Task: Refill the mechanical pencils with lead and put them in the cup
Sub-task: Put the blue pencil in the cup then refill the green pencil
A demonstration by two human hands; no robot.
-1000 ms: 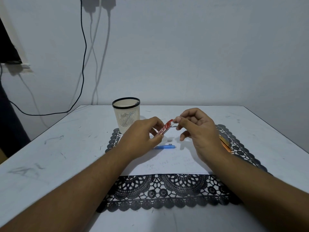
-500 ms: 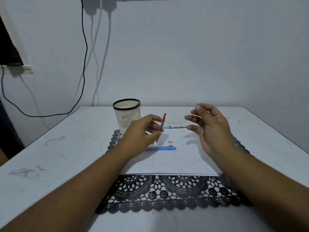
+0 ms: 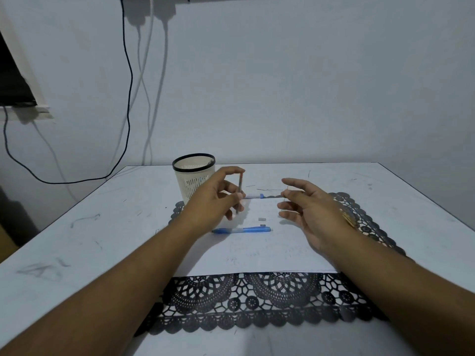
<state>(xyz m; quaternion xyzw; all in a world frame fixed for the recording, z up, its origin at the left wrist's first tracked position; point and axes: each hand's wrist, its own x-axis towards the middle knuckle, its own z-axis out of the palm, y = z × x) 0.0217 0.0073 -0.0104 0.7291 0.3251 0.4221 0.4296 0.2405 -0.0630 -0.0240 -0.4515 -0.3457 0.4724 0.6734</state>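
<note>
My left hand (image 3: 218,201) grips a slim red lead case (image 3: 240,186), held upright just right of the white slotted cup (image 3: 194,177). My right hand (image 3: 311,209) hovers a little to the right with fingers loosely curled. Its thumb and fingertips seem to pinch a very thin lead (image 3: 284,201), barely visible. On the white paper (image 3: 257,253) between the hands lies a blue mechanical pencil (image 3: 241,229). Two tiny grey parts (image 3: 262,219) sit just behind it. A clear pencil with a blue clip (image 3: 257,196) lies farther back.
A black lace mat (image 3: 244,301) lies under the paper on the white table (image 3: 77,227). Orange-yellow pencils (image 3: 348,219) peek out beside my right wrist. Loose thin leads (image 3: 264,189) lie behind the hands. Cables hang on the wall at left.
My hands have drawn apart: the right one left the case's tip and moved right. The left one turned the red case from slanted to upright.
</note>
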